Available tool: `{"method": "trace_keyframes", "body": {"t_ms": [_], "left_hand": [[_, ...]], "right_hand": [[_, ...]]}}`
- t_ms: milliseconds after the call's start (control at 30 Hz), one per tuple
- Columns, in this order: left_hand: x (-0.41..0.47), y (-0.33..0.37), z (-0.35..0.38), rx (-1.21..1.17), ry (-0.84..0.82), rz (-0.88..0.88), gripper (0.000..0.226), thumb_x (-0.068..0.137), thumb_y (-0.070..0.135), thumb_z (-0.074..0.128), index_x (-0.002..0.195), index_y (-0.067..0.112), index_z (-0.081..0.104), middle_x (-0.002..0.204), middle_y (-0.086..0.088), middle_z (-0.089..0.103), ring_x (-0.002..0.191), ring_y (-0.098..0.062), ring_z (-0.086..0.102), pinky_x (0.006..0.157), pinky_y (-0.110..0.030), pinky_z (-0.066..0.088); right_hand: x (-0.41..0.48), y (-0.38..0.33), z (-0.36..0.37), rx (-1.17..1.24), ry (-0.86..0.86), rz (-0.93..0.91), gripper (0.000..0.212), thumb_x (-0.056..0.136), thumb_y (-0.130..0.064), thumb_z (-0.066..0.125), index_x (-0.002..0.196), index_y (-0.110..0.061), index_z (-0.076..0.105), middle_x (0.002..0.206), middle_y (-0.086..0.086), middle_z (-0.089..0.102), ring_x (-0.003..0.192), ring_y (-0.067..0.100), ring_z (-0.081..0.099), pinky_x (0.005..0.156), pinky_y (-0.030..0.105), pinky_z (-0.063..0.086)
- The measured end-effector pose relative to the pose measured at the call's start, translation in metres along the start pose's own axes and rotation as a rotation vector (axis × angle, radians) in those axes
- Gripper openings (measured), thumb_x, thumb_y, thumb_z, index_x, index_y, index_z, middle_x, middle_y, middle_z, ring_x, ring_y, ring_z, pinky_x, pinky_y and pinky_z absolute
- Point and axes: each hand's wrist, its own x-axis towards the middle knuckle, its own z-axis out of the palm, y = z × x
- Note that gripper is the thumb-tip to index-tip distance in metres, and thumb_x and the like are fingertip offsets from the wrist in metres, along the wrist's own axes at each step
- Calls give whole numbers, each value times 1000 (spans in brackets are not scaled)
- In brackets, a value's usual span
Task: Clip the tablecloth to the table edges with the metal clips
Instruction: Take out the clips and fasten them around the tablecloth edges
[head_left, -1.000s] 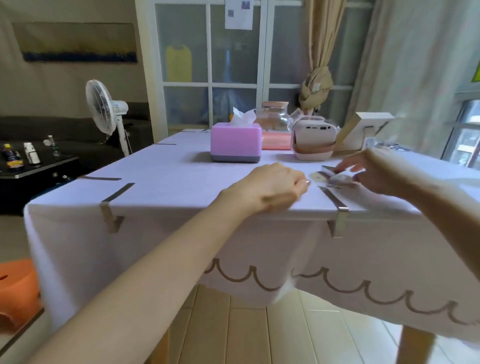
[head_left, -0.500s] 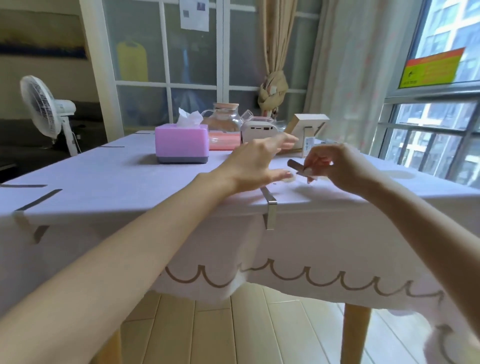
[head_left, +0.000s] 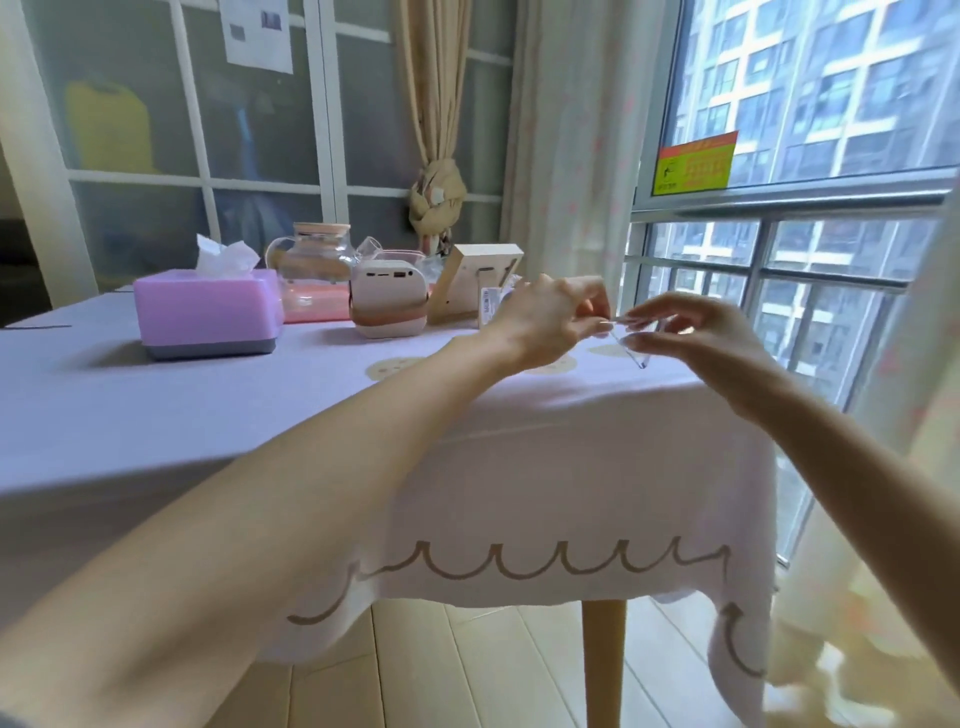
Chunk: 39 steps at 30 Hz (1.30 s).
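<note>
Both hands have shifted along toward the window (head_left: 810, 156): left hand (head_left: 545, 325) and right hand (head_left: 701, 335) each pinch the metal clip (head_left: 632, 352) in curled fingers, just above the tablecloth (head_left: 545, 467) corner.

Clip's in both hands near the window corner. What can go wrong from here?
1. Left hand and right hand hold the metal clip only by fingertips above the table corner; it may slip and fall off the edge.
2. The tablecloth hangs loose at this corner, so pushing the clip on could bunch or drag it.
</note>
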Motion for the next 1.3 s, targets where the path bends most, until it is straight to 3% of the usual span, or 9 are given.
{"method": "trace_keyframes", "body": {"t_ms": [233, 467, 567, 667, 800, 967, 1133, 1200, 1300], "left_hand": [[23, 19, 56, -10, -173, 13, 15, 93, 32, 54, 105, 22, 55, 104, -6, 67, 95, -28, 58, 77, -35, 43], [24, 19, 62, -4, -123, 75, 16, 92, 33, 55, 105, 24, 56, 83, -2, 59, 79, -23, 50, 67, -30, 33], [22, 21, 61, -64, -138, 94, 14, 93, 33, 54, 103, 23, 57, 80, 0, 56, 77, -22, 50, 67, -31, 36], [21, 22, 60, -79, -144, 118, 16, 95, 32, 49, 100, 19, 57, 84, -3, 61, 77, -25, 52, 69, -33, 39], [21, 23, 61, -50, -121, 161, 14, 94, 27, 51, 100, 15, 57, 90, -10, 68, 82, -32, 59, 75, -39, 48], [21, 23, 65, 39, 21, 290, 13, 92, 20, 54, 98, 9, 59, 79, -16, 67, 71, -35, 60, 64, -39, 48], [28, 40, 76, 185, 161, 378, 6, 86, 11, 58, 88, 6, 61, 57, -16, 60, 48, -34, 52, 49, -30, 33], [32, 44, 81, 204, 179, 367, 6, 85, 11, 57, 87, 8, 61, 58, -15, 61, 48, -33, 54, 50, -29, 32], [32, 46, 84, 210, 210, 402, 2, 80, 8, 60, 82, 8, 60, 53, -8, 58, 43, -30, 49, 48, -26, 30]], "right_hand": [[-16, 41, -23, 141, 166, 112, 7, 79, -14, 72, 82, -9, 69, 76, 8, 69, 63, 5, 61, 68, 18, 47], [-34, 55, -17, 204, 259, 5, 7, 80, -11, 71, 84, -14, 67, 79, -5, 68, 60, 10, 58, 50, 17, 46], [-42, 54, -10, 464, 266, 7, 19, 72, -4, 74, 90, -9, 67, 81, -2, 69, 73, 15, 66, 64, 24, 56], [-47, 56, -6, 703, 217, 23, 36, 55, -23, 84, 88, -13, 73, 84, 5, 72, 87, 22, 67, 87, 32, 54], [-53, 61, 0, 663, 225, -20, 41, 57, -42, 84, 88, -17, 75, 90, 8, 73, 96, 30, 66, 100, 46, 47], [-60, 65, 4, 474, 286, -127, 22, 78, -37, 71, 93, -21, 73, 94, 4, 72, 97, 36, 64, 95, 60, 45], [-63, 75, 0, 487, 391, -92, 13, 87, -6, 60, 89, -14, 71, 91, -6, 73, 92, 15, 66, 90, 38, 50], [-63, 81, -5, 492, 412, -79, 21, 88, -4, 59, 87, -20, 72, 92, -7, 73, 92, 10, 66, 87, 28, 49], [-65, 88, -7, 495, 390, -89, 23, 87, -8, 59, 86, -26, 74, 96, -3, 73, 99, 15, 66, 90, 30, 49]]}}
